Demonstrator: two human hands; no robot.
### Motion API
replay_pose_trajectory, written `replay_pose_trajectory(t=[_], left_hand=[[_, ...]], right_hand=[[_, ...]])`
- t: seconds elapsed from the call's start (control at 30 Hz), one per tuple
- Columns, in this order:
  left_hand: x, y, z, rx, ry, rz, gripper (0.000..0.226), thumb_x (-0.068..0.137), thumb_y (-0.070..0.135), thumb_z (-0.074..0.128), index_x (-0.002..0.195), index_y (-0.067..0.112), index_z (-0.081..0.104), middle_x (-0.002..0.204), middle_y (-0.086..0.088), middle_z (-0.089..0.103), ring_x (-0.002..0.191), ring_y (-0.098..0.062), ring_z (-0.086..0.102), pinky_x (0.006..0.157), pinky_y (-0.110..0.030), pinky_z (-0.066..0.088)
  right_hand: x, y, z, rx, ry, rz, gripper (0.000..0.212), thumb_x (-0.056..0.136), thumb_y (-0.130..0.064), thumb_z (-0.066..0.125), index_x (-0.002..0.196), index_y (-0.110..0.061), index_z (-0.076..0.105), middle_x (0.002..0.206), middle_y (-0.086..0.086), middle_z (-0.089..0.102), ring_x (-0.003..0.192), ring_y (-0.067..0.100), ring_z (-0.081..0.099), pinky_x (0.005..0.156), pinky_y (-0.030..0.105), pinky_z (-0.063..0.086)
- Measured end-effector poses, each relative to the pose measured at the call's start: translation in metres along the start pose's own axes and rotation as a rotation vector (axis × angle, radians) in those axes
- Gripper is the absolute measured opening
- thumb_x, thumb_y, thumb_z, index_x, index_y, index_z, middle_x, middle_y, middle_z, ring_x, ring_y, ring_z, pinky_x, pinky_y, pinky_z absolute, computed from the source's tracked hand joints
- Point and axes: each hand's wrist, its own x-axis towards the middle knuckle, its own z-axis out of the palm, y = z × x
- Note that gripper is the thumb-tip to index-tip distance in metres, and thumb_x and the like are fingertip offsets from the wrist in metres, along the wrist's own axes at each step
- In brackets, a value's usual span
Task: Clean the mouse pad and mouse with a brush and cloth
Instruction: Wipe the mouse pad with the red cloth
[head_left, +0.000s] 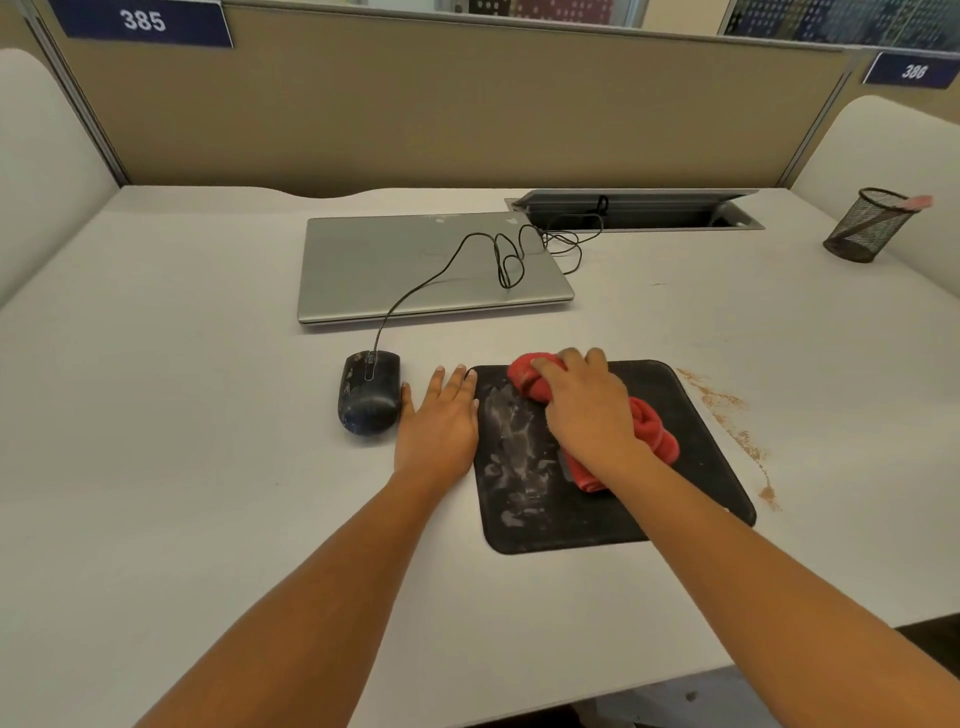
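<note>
I watched my right hand (582, 410) pressing the red cloth (655, 432) near the mouse pad (693, 457)'s far edge, fingers seemingly curled round it, left hand (439, 422) flat, fingers spread, on the desk (182, 415) just beside the pad's left edge, mouse (369, 394) at its thumb, desk stretching wide leftward.

A matt black mouse pad (675, 467) smeared with whitish, chalky residue. A soft red cloth (652, 431), bunched, with a ribbed weave. A black plastic mouse (370, 392), scuffed and dusty. A closed laptop (405, 265) in brushed silver metal. A smooth, matt pale desk (182, 415). A black wire-mesh pen holder (867, 226).
</note>
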Motion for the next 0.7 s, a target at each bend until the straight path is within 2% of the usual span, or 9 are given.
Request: replay_pose_trajectory(t=[0.07, 0.2, 0.23, 0.27, 0.33, 0.47, 0.57, 0.67, 0.7], left_hand=[[0.000, 0.000, 0.000, -0.001, 0.000, 0.000, 0.049, 0.101, 0.036, 0.012, 0.148, 0.024, 0.009, 0.157, 0.004, 0.007, 0.145, -0.016, -0.001, 0.115, -0.044, -0.004], [0.000, 0.000, 0.000, -0.022, 0.026, 0.003, 0.048, 0.101, 0.033, 0.012, 0.148, 0.023, 0.012, 0.157, 0.005, 0.010, 0.145, -0.015, 0.000, 0.115, -0.046, -0.002], [0.000, 0.001, 0.000, -0.024, 0.027, 0.004, 0.048, 0.101, 0.033, 0.012, 0.148, 0.023, 0.012, 0.157, 0.005, 0.010, 0.145, -0.015, 0.000, 0.115, -0.046, -0.002], [-0.001, 0.001, -0.001, -0.018, 0.030, 0.006, 0.048, 0.101, 0.032, 0.013, 0.148, 0.023, 0.013, 0.157, 0.005, 0.011, 0.145, -0.015, 0.001, 0.115, -0.046, -0.001], [-0.001, 0.001, -0.001, -0.003, 0.045, 0.005, 0.048, 0.101, 0.031, 0.014, 0.148, 0.022, 0.014, 0.157, 0.005, 0.012, 0.145, -0.015, 0.002, 0.115, -0.047, 0.001], [-0.002, 0.002, -0.002, -0.009, 0.048, 0.011, 0.047, 0.101, 0.030, 0.014, 0.148, 0.022, 0.014, 0.157, 0.005, 0.012, 0.145, -0.015, 0.002, 0.115, -0.047, 0.001], [-0.003, 0.003, -0.003, -0.001, 0.039, 0.010, 0.047, 0.101, 0.030, 0.014, 0.148, 0.021, 0.012, 0.157, 0.004, 0.011, 0.145, -0.016, 0.002, 0.115, -0.047, 0.002], [-0.003, 0.002, -0.003, 0.020, 0.034, 0.028, 0.048, 0.101, 0.031, 0.016, 0.148, 0.020, 0.011, 0.157, 0.002, 0.009, 0.145, -0.018, 0.000, 0.115, -0.048, 0.002], [-0.003, 0.002, -0.003, 0.016, 0.034, 0.027, 0.048, 0.101, 0.030, 0.016, 0.148, 0.020, 0.011, 0.157, 0.003, 0.009, 0.145, -0.017, 0.000, 0.115, -0.048, 0.001]], right_hand=[[0.005, 0.007, -0.006, 0.161, -0.054, 0.068, 0.049, 0.089, -0.024, 0.053, 0.136, -0.025, 0.040, 0.132, 0.006, 0.049, 0.118, 0.027, 0.044, 0.089, 0.037, 0.043], [0.012, 0.008, -0.021, 0.893, -0.297, 0.344, 0.054, 0.083, -0.040, 0.060, 0.132, -0.025, 0.041, 0.132, 0.007, 0.049, 0.109, 0.026, 0.051, 0.089, 0.038, 0.041], [0.009, 0.003, -0.020, 0.919, -0.330, 0.360, 0.055, 0.083, -0.043, 0.060, 0.132, -0.024, 0.040, 0.132, 0.008, 0.048, 0.109, 0.027, 0.050, 0.089, 0.038, 0.041], [0.007, -0.002, -0.017, 0.818, -0.330, 0.323, 0.056, 0.085, -0.044, 0.058, 0.132, -0.023, 0.039, 0.133, 0.008, 0.048, 0.113, 0.028, 0.049, 0.091, 0.038, 0.040], [0.001, -0.007, -0.009, 0.547, -0.215, 0.240, 0.057, 0.087, -0.045, 0.055, 0.135, -0.019, 0.038, 0.136, 0.009, 0.046, 0.124, 0.029, 0.041, 0.098, 0.039, 0.036], [-0.004, -0.018, -0.006, 0.452, 0.001, 0.036, 0.049, 0.092, -0.031, 0.049, 0.138, -0.020, 0.036, 0.144, 0.004, 0.038, 0.132, 0.023, 0.032, 0.106, 0.036, 0.030], [-0.007, -0.023, 0.000, 0.300, -0.059, -0.056, 0.046, 0.097, -0.032, 0.039, 0.140, -0.018, 0.037, 0.149, 0.002, 0.035, 0.136, 0.020, 0.029, 0.109, 0.035, 0.027], [-0.006, -0.020, -0.005, 0.343, -0.196, 0.022, 0.074, 0.085, -0.057, 0.048, 0.144, -0.018, 0.027, 0.152, 0.003, 0.029, 0.138, 0.022, 0.027, 0.109, 0.039, 0.028], [-0.006, -0.020, -0.007, 0.345, -0.223, 0.030, 0.083, 0.080, -0.058, 0.055, 0.145, -0.017, 0.024, 0.151, 0.004, 0.030, 0.136, 0.023, 0.030, 0.108, 0.039, 0.030]])
